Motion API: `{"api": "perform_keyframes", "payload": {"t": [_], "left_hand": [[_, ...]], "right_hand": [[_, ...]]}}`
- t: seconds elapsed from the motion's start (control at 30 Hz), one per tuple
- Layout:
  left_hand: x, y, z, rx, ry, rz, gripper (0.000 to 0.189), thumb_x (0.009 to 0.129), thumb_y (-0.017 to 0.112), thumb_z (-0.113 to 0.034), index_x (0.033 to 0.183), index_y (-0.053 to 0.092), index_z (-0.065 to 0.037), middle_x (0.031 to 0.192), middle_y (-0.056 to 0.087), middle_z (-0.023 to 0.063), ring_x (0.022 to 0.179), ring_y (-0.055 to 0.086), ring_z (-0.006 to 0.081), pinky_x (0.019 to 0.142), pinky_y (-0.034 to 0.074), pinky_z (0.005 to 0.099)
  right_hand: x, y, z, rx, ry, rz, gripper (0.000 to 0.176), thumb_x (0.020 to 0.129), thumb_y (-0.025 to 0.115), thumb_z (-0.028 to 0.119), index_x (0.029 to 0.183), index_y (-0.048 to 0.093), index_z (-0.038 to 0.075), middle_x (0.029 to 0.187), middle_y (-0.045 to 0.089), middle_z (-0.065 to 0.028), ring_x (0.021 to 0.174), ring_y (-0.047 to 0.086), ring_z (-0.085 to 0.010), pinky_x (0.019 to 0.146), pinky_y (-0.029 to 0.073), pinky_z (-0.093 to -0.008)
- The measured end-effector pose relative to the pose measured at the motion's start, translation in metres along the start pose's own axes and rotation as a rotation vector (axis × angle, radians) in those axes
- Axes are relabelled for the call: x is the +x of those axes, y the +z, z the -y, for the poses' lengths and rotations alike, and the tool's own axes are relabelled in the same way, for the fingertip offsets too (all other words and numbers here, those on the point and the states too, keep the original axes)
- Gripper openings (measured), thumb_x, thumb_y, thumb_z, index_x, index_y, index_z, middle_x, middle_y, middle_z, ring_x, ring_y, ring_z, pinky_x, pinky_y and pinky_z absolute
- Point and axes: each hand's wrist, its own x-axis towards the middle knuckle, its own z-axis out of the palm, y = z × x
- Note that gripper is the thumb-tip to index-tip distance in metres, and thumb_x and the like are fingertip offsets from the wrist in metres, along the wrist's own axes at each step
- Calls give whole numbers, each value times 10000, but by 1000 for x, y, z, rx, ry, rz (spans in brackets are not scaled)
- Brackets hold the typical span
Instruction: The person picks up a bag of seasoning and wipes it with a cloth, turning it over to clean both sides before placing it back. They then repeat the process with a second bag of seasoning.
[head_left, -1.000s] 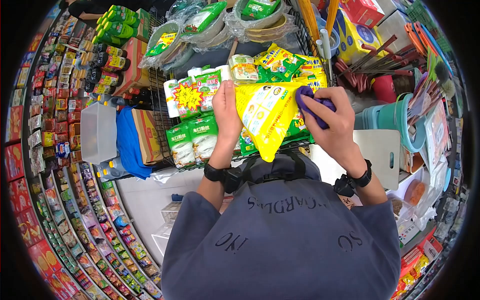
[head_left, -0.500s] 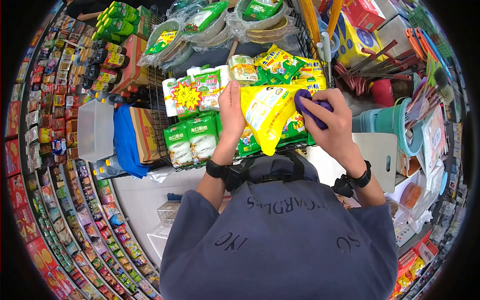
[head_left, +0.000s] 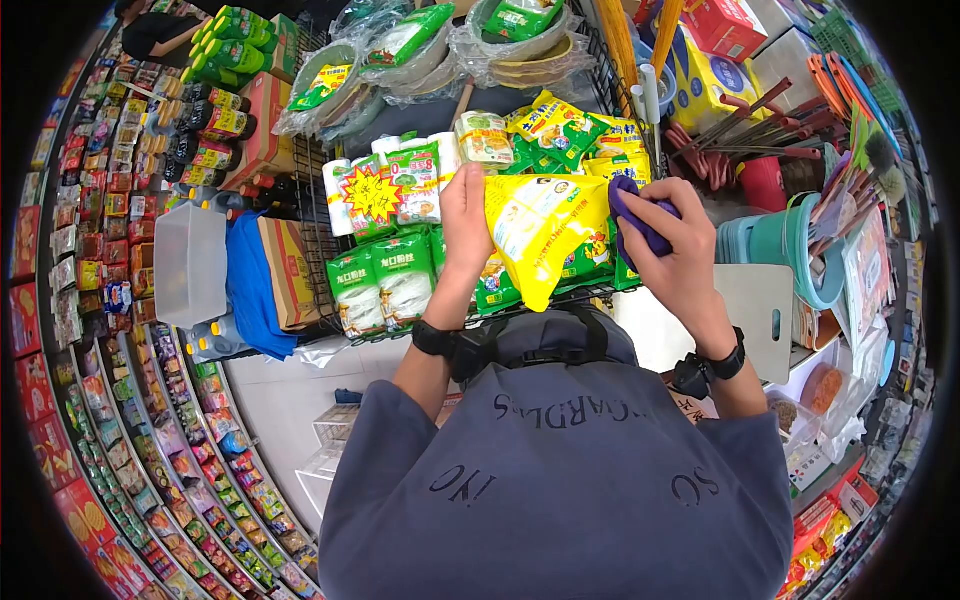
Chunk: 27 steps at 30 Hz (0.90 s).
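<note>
A yellow seasoning packet (head_left: 545, 235) with printed lettering hangs tilted in front of me, one corner pointing down. My left hand (head_left: 466, 225) grips its left edge, the thumb upright along the side. At the packet's upper right corner, my right hand (head_left: 680, 250) has its fingers wrapped round a bunched purple cloth (head_left: 624, 190) that touches the packet. Right behind and below lie more yellow and green packets (head_left: 565, 132) in a wire rack. Bags of vermicelli (head_left: 380, 285) stand beside my left wrist.
White paper rolls (head_left: 340, 195) and plastic-wrapped bowls (head_left: 410, 55) fill the rack's left and back. Left of it are a clear bin (head_left: 190, 265) and snack shelves; at right, a teal bucket (head_left: 815, 260) and a white board (head_left: 755, 320). A person (head_left: 160, 30) is at the far upper left.
My right hand and the purple cloth have shifted slightly right along the packet's upper edge. The left hand keeps its hold. More of the person at upper left shows.
</note>
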Motion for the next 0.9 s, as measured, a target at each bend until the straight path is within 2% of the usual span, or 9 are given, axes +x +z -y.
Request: {"api": "perform_keyframes", "payload": {"t": [0.03,0.1,0.13,0.17,0.27,0.33,0.5,0.67,0.9], "left_hand": [[2,0,4,-1,-1,-1,374,1130,467,-274,917,602,3,771,568,-4,721,474,57,639,419,287],[8,-1,14,193,53,72,356,1114,495,-260,937,604,29,750,594,69,691,521,114,636,432,330],[11,3,15,353,125,29,336,1091,522,-240,924,586,44,749,618,201,662,608,302,635,452,423],[12,6,9,354,124,18,336,1091,522,-240,924,586,44,749,618,201,662,608,302,635,452,423],[13,14,-15,637,106,83,329,1070,536,-224,864,558,31,775,620,302,775,594,542,668,446,571],[15,14,-8,684,127,87,327,1066,538,-226,866,574,30,782,627,303,781,602,540,682,447,590],[19,19,10,772,152,128,340,1058,541,-235,859,612,31,816,647,310,815,617,539,734,453,628],[19,20,12,789,121,197,352,1053,536,-245,882,654,39,850,667,312,844,628,537,779,480,598],[18,-1,17,742,91,187,346,1045,539,-243,934,684,50,894,687,303,879,643,532,811,499,592]], "right_hand": [[-2,3,2,-1,0,2,315,765,780,-1,1076,777,52,984,653,-116,862,631,-293,731,514,-382],[-13,17,11,84,49,83,304,765,776,0,1064,774,51,967,647,-110,856,633,-291,732,517,-386],[-19,23,16,128,-17,124,289,763,781,11,1048,772,53,954,641,-103,849,636,-285,726,521,-380],[-25,28,19,187,-42,200,278,765,790,27,1042,771,49,952,644,-102,846,638,-284,725,522,-378],[-28,26,17,201,-21,267,261,773,792,35,1033,772,37,956,649,-105,847,640,-288,732,527,-383],[-21,20,15,167,24,209,253,777,790,35,1030,775,33,956,648,-115,847,640,-286,740,526,-376],[-1,31,31,106,-112,124,270,763,798,43,1032,778,63,950,637,-87,833,613,-280,704,500,-385],[-8,59,35,-27,-190,289,258,756,779,105,1013,765,92,969,590,-62,908,574,-262,771,488,-406],[-13,36,16,-75,-238,454,289,738,782,81,1027,775,88,982,584,-72,917,564,-274,791,495,-404]]}}
